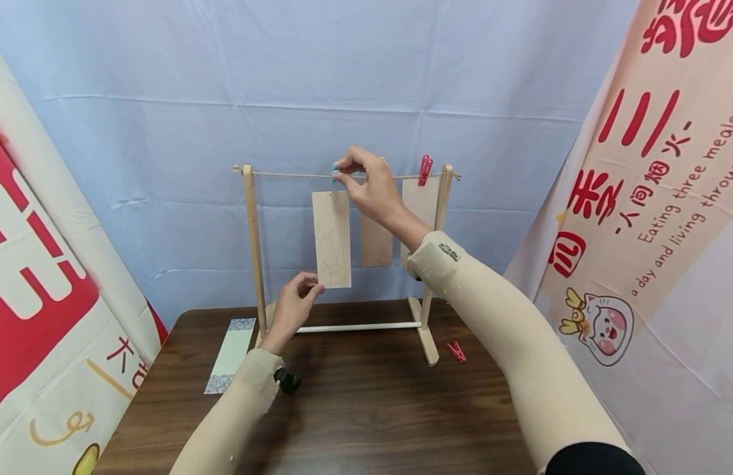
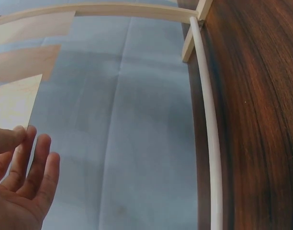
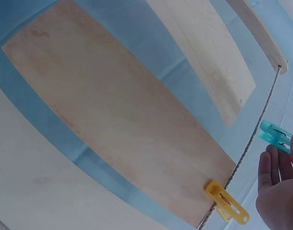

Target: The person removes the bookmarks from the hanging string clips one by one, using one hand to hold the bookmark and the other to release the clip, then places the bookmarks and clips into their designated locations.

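My left hand [image 1: 291, 309] pinches the lower left corner of a pale paper card [image 1: 332, 239] with a faint plant drawing and a small hole near its top. The card hangs upright, its top edge a little below the string [image 1: 289, 174] of a wooden stand. Up at the string, my right hand [image 1: 373, 190] pinches a teal clothespin [image 3: 276, 136] between thumb and fingers. In the right wrist view the clothespin is beside the string, apart from the card. A brownish card [image 3: 118, 110] hangs nearby from a yellow clothespin [image 3: 226, 202].
A red clothespin [image 1: 425, 171] holds another pale card [image 1: 410, 198] near the right post [image 1: 443, 204]. On the dark wooden table [image 1: 366, 396] lie a loose pink clothespin [image 1: 456, 351] and a pale strip with patterned ends [image 1: 232, 353]. A white bar [image 1: 360, 326] joins the stand's feet.
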A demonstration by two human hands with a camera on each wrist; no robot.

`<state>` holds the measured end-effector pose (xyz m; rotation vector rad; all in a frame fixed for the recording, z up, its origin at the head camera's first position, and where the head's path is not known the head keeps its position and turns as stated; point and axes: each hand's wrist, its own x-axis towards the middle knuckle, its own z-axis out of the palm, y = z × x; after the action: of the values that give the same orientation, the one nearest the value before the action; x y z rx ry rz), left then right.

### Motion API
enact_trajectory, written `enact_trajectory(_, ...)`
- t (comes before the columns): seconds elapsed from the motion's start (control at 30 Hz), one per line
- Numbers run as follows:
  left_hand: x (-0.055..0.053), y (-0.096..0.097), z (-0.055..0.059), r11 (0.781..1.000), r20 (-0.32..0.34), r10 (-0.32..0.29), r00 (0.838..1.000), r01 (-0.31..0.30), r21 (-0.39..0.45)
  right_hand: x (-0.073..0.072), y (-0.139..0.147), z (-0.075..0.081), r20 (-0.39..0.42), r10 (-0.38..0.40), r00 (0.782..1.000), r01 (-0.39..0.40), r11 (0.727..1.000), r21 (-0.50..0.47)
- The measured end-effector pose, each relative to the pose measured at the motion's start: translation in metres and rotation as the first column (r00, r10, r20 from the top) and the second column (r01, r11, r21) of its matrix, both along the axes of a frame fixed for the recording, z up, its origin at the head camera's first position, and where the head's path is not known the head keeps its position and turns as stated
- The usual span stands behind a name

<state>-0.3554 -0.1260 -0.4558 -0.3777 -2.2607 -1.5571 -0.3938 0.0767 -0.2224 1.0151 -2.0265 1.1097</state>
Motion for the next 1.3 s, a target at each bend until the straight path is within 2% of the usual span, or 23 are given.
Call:
enact_trajectory(0.2, 0.000, -0.002, -0.004, 1.000, 0.007, 0.005, 1.000, -0.005, -0.010, 0.004, 0.004, -0.004, 0.052, 0.015, 0.999, -0.014, 1.000, -0.019)
enact_trajectory(0.47, 0.001, -0.006, -0.009, 1.000, 0.022, 0.012, 1.000, -0.011, -0.026, 0.005, 0.008, -0.014, 0.046, 0.009, 0.999, -0.009, 1.000, 0.000)
enact_trajectory(0.7, 0.004, -0.010, -0.012, 1.000, 0.026, -0.002, 1.000, 0.002, 0.007, 0.005, 0.008, -0.021, 0.050, 0.018, 0.999, -0.017, 1.000, -0.007)
enact_trajectory(1.0, 0.011, -0.011, -0.011, 1.000, 0.026, 0.026, 0.999, -0.025, -0.004, 0.007, 0.010, -0.031, 0.061, 0.056, 0.997, -0.055, 0.998, -0.022)
enact_trajectory(1.3, 0.015, -0.016, -0.016, 1.000, 0.030, 0.028, 0.999, -0.028, -0.008, 0.007, 0.015, -0.044, 0.081, 0.056, 0.995, -0.054, 0.998, -0.033)
